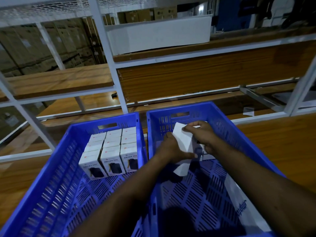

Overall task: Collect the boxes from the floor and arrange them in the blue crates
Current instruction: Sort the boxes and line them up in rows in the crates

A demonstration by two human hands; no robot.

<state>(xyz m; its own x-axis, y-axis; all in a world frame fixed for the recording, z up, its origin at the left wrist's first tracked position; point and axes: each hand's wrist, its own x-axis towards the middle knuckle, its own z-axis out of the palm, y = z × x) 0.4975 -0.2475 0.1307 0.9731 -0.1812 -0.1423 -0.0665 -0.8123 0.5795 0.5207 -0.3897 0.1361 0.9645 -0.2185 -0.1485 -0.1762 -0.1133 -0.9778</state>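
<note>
White box (183, 141) gripped between both hands, left hand (172, 149) and right hand (203, 134), over right crate (239, 134); lower end hidden.

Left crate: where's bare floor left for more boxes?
The left crate is bare across its near half, between the front box row and the near wall. The far end is packed. Both hands hold a box in the right crate.

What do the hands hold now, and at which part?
Both hold one white box over the right blue crate: left hand on its left side, right hand at its top.
</note>
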